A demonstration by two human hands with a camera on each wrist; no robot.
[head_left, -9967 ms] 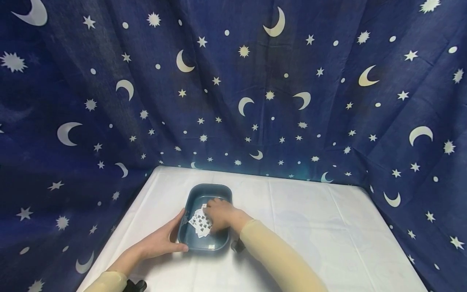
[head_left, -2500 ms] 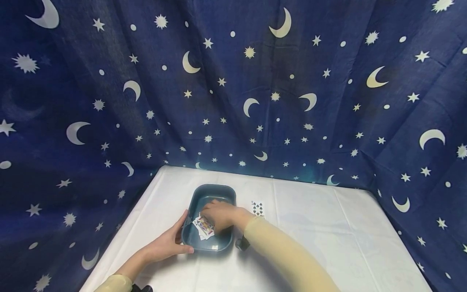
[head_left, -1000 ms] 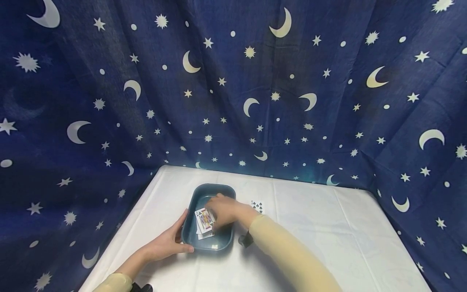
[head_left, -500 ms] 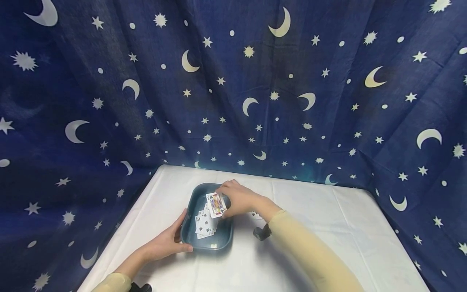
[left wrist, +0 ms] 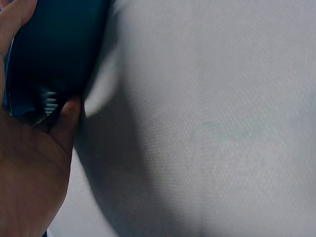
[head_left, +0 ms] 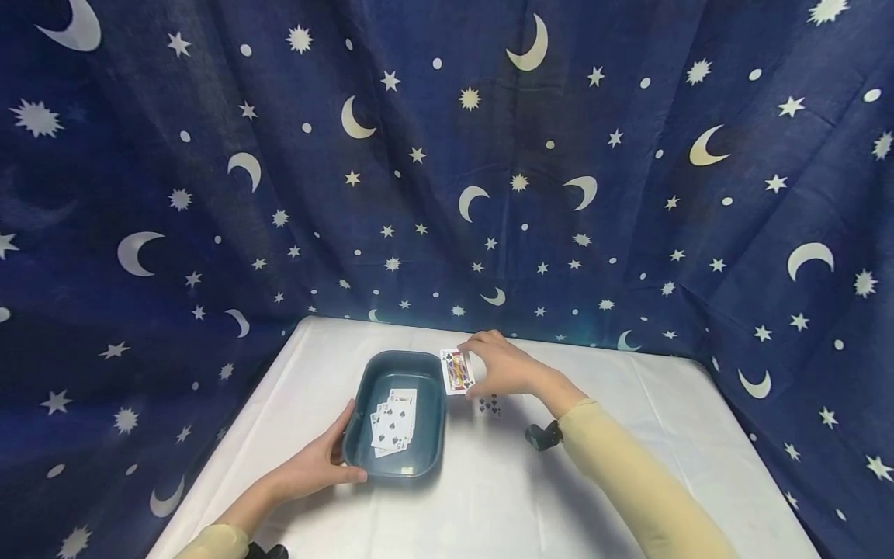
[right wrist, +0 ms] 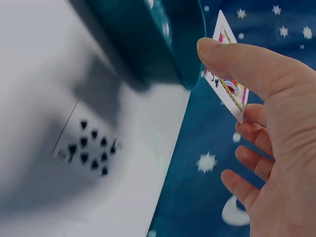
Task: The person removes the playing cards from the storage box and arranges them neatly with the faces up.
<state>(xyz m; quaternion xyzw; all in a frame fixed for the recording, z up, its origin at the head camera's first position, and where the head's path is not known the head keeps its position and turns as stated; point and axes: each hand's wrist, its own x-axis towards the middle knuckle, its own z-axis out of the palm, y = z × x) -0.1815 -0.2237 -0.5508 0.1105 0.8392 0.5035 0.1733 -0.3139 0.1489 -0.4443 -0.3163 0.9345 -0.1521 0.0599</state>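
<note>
The desk (head_left: pixel 628 435) has a white cloth, and behind it hangs one big blue curtain (head_left: pixel 628 194) with moons and stars. One blue tub (head_left: pixel 429 435) sits on the desk.

The left hand (head_left: pixel 317 466) holds the near left edge of the tub, thumb on the rim, just as it did a moment ago.

The right hand (head_left: pixel 506 365) was down in the tub a second ago. Now it has come out and moved to the right, above the desk. Its thumb and fingers pinch one face card (head_left: pixel 457 371), lifted in the air. So one more card has left the tub.

One spade card (head_left: pixel 489 405) lies flat on the desk, just below that hand. A few cards (head_left: pixel 393 423) are left in the tub, fanned out. I cannot count them.
</note>
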